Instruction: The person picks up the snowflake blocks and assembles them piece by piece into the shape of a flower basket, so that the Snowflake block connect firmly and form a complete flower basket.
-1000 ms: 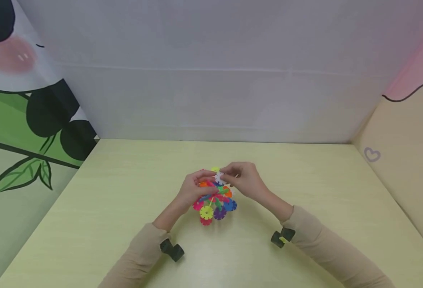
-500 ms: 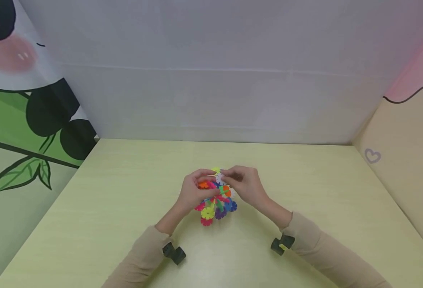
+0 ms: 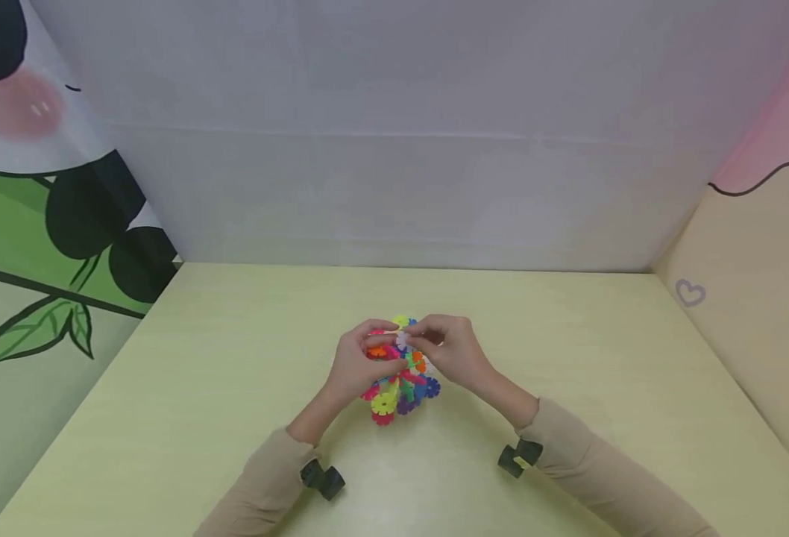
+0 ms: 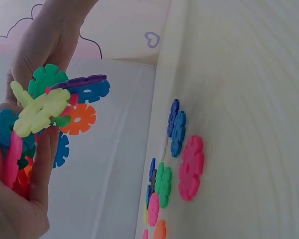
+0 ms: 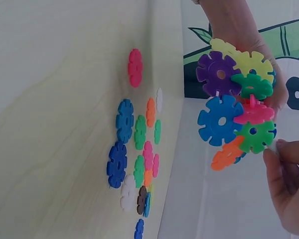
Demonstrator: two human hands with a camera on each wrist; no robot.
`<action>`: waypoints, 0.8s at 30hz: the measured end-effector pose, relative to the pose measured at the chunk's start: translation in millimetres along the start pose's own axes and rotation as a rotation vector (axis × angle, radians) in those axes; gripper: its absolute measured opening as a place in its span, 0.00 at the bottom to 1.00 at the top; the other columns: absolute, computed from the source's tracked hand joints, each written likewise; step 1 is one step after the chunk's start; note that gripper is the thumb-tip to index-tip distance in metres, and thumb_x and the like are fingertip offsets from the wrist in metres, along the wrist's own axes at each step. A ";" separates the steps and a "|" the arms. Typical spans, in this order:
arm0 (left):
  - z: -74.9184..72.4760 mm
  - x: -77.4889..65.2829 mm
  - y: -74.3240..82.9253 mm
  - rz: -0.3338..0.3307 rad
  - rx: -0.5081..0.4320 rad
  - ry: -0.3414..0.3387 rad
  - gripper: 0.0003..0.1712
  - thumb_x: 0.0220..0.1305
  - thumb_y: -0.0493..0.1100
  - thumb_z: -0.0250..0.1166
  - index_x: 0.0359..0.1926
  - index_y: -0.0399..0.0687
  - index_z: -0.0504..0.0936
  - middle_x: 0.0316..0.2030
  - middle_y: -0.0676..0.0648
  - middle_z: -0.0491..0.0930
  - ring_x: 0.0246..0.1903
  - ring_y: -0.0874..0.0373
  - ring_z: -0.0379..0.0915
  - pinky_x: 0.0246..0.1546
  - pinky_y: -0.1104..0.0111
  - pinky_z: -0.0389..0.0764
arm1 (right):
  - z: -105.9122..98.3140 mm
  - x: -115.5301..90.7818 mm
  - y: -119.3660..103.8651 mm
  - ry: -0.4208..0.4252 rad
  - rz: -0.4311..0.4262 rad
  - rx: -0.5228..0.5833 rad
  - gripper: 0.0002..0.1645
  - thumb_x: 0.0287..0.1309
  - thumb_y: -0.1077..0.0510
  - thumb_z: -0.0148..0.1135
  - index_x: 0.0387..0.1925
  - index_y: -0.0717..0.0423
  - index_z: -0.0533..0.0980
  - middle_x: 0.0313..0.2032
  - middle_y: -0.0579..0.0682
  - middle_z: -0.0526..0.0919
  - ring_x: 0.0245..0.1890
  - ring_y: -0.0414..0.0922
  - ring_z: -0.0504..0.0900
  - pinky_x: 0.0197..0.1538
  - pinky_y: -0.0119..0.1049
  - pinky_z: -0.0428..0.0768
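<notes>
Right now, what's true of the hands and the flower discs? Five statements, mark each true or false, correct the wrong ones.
1. The left hand holds the cluster. True.
2. The right hand pinches a blue disc. False: it pinches a white disc.
3. Loose discs lie on the table. True.
4. The cluster rests on the table. False: it is held above it.
5. The cluster includes a purple disc. True.
</notes>
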State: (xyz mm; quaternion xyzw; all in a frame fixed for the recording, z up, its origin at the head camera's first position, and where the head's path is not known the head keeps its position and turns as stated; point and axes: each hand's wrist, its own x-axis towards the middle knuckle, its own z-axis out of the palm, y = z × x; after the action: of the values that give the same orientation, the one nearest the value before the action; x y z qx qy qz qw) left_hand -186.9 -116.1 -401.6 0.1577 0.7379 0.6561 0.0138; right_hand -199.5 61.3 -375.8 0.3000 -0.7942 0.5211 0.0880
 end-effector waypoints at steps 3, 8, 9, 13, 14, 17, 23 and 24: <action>-1.5 0.8 -1.6 0.012 0.003 -0.007 0.24 0.49 0.33 0.68 0.49 0.37 0.72 0.44 0.37 0.79 0.43 0.50 0.78 0.36 0.68 0.81 | -0.9 0.8 -1.5 -0.007 -0.007 -0.015 0.07 0.49 0.66 0.65 0.33 0.63 0.82 0.28 0.52 0.84 0.25 0.48 0.82 0.31 0.29 0.80; -7.9 3.6 -6.4 0.059 0.088 0.002 0.21 0.51 0.38 0.68 0.47 0.39 0.76 0.43 0.41 0.80 0.42 0.52 0.77 0.37 0.69 0.80 | -6.1 1.0 0.0 -0.042 0.087 0.003 0.14 0.52 0.63 0.63 0.42 0.61 0.79 0.35 0.53 0.84 0.32 0.45 0.82 0.37 0.32 0.81; -9.5 3.8 -7.0 0.066 0.103 0.005 0.20 0.51 0.38 0.68 0.47 0.40 0.76 0.43 0.42 0.80 0.42 0.52 0.76 0.38 0.69 0.79 | -7.1 0.4 1.9 -0.058 0.127 0.012 0.17 0.53 0.61 0.63 0.46 0.60 0.77 0.38 0.54 0.83 0.35 0.45 0.82 0.38 0.33 0.80; -13.3 2.3 -3.9 0.079 0.104 0.001 0.23 0.52 0.39 0.67 0.51 0.42 0.75 0.46 0.42 0.77 0.46 0.50 0.74 0.40 0.69 0.79 | -8.7 -4.6 8.3 -0.196 0.365 0.194 0.29 0.59 0.54 0.57 0.60 0.59 0.65 0.50 0.58 0.75 0.48 0.52 0.76 0.47 0.42 0.78; -13.4 1.6 -3.2 0.080 0.101 -0.005 0.24 0.53 0.39 0.67 0.53 0.43 0.73 0.48 0.42 0.76 0.46 0.49 0.73 0.40 0.68 0.79 | -7.9 -6.7 10.1 -0.234 0.437 0.262 0.31 0.60 0.52 0.56 0.62 0.58 0.62 0.52 0.58 0.73 0.51 0.54 0.74 0.48 0.42 0.78; -13.3 -1.2 -1.1 0.066 0.141 -0.047 0.31 0.57 0.41 0.64 0.61 0.50 0.65 0.51 0.41 0.72 0.47 0.48 0.72 0.41 0.66 0.79 | -4.9 -11.3 12.6 -0.294 0.602 0.446 0.33 0.61 0.51 0.53 0.64 0.57 0.57 0.55 0.59 0.70 0.54 0.55 0.72 0.51 0.46 0.75; -16.2 -6.2 3.4 0.102 0.384 -0.210 0.44 0.60 0.49 0.60 0.70 0.66 0.44 0.51 0.46 0.69 0.41 0.52 0.70 0.35 0.66 0.77 | -4.0 -12.0 18.7 -0.256 0.592 0.535 0.30 0.62 0.59 0.52 0.64 0.57 0.58 0.51 0.59 0.75 0.45 0.45 0.78 0.54 0.48 0.73; -16.9 -7.0 4.3 0.110 0.410 -0.221 0.46 0.58 0.49 0.62 0.70 0.67 0.44 0.52 0.48 0.69 0.43 0.52 0.69 0.37 0.64 0.77 | -4.5 -11.9 19.4 -0.260 0.588 0.551 0.30 0.62 0.60 0.51 0.65 0.58 0.57 0.51 0.59 0.75 0.44 0.43 0.78 0.54 0.47 0.73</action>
State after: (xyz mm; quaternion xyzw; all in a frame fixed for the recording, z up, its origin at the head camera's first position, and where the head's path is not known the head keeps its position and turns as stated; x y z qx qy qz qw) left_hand -183.2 -133.8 -396.3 0.2682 0.8399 0.4711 0.0266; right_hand -201.7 75.2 -394.3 0.1365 -0.6814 0.6747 -0.2490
